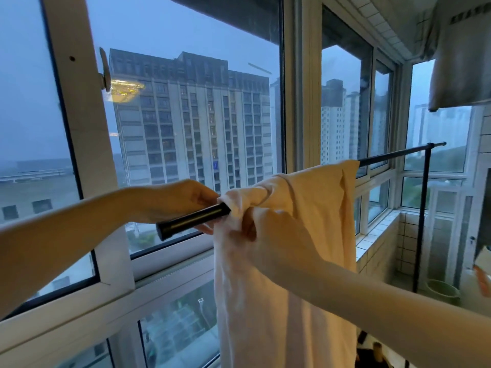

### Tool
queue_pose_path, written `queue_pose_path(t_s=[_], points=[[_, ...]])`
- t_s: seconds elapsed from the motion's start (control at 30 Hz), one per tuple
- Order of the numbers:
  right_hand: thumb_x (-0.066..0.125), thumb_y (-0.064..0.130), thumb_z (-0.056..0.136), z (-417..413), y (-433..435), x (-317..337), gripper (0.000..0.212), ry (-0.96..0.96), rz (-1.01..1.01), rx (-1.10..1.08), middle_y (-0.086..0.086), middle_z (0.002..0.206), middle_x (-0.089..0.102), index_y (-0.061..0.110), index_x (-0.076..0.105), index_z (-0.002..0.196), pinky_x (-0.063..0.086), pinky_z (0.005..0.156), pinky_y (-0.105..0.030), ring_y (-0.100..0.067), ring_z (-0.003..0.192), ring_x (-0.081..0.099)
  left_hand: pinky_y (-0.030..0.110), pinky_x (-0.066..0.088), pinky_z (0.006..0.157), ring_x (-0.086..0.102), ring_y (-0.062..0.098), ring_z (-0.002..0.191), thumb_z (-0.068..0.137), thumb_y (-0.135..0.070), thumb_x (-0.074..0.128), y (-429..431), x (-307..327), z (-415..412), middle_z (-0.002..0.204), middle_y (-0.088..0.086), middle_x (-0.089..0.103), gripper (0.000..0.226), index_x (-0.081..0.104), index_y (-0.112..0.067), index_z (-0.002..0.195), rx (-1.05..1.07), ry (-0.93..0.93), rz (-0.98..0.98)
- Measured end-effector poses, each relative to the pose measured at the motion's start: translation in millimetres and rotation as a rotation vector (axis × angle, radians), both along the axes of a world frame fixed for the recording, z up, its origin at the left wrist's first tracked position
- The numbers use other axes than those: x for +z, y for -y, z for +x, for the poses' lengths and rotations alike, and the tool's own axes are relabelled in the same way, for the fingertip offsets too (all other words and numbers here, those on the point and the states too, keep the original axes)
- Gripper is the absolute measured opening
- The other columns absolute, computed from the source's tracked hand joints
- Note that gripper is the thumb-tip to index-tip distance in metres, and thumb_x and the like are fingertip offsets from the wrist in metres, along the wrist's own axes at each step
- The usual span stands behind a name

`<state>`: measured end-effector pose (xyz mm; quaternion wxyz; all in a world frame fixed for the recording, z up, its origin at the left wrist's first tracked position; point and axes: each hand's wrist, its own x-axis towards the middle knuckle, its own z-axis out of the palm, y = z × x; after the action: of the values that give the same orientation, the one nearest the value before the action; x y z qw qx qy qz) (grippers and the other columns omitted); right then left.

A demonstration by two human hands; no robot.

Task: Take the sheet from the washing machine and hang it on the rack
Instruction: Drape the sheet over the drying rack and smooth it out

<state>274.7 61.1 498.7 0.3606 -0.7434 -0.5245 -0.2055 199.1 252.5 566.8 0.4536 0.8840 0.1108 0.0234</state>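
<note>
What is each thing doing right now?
sheet: draped over the bar, bunched at the near end.
rack bar: level, near tip bare.
left hand: curled round the bar beside the sheet.
right hand: gripping the bunched sheet.
other cloth: hanging overhead.

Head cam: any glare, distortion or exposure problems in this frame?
Head view: the wide-angle lens bows the window frame; a warm lamp reflection glares on the glass; outside is dim, blue and hazy, while the sheet, left hand and right hand look warm-toned; the rod carries a thin highlight; no heavy motion blur.
</note>
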Motion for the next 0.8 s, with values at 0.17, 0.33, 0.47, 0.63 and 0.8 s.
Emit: queue_pose_path(t_s=[0.17, 0.33, 0.47, 0.63, 0.8], points=[[0.043, 0.022, 0.098, 5, 12, 16, 0.017, -0.489, 0.162, 0.180, -0.005, 0.076, 0.066, 0.016, 0.059, 0.095, 0.059, 0.060, -0.031, -0.017, 0.061, 0.067, 0.031, 0.054, 0.079, 0.065, 0.027, 0.090, 0.089, -0.017, 0.056, -11, 4, 3, 0.097, 0.010, 0.069, 0.013, 0.065, -0.012, 0.097, -0.001, 0.116, -0.010], [0.042, 0.014, 0.099, 26, 37, 57, 0.007, -0.914, 0.310, 0.230, -0.004, 0.060, 0.055, 0.017, 0.048, 0.099, 0.060, 0.058, -0.042, -0.026, 0.051, 0.066, 0.031, 0.052, 0.065, 0.059, 0.020, 0.073, 0.098, -0.018, 0.046, -11, 22, 17, 0.081, 0.005, 0.059, 0.011, 0.056, -0.014, 0.095, 0.011, 0.192, -0.073], [0.055, 0.047, 0.089, 17, 34, 52, 0.029, -0.644, -0.078, 0.207, -0.006, 0.071, 0.064, 0.019, 0.054, 0.096, 0.059, 0.056, -0.033, -0.020, 0.058, 0.067, 0.033, 0.054, 0.065, 0.060, 0.016, 0.067, 0.098, -0.024, 0.045, 10, 48, 38, 0.077, 0.001, 0.059, 0.016, 0.059, -0.023, 0.089, -0.027, 0.273, -0.050], [0.050, 0.061, 0.086, 21, 8, 39, 0.043, -0.275, -0.138, 0.070, 0.003, 0.060, 0.062, 0.023, 0.058, 0.067, 0.057, 0.066, -0.028, -0.007, 0.055, 0.062, 0.035, 0.051, 0.066, 0.058, 0.012, 0.060, 0.099, -0.019, 0.042, 41, 69, 65, 0.066, -0.003, 0.061, 0.014, 0.056, -0.021, 0.097, -0.063, 0.259, 0.131], [0.050, 0.022, 0.095, 53, 11, 45, 0.018, -0.336, -0.055, 0.070, -0.006, 0.090, 0.068, 0.014, 0.066, 0.096, 0.058, 0.074, -0.037, -0.021, 0.079, 0.068, 0.040, 0.048, 0.073, 0.053, 0.022, 0.072, 0.101, -0.021, 0.040, 43, 79, 86, 0.084, 0.009, 0.056, 0.015, 0.055, -0.017, 0.105, -0.052, 0.263, 0.237]])
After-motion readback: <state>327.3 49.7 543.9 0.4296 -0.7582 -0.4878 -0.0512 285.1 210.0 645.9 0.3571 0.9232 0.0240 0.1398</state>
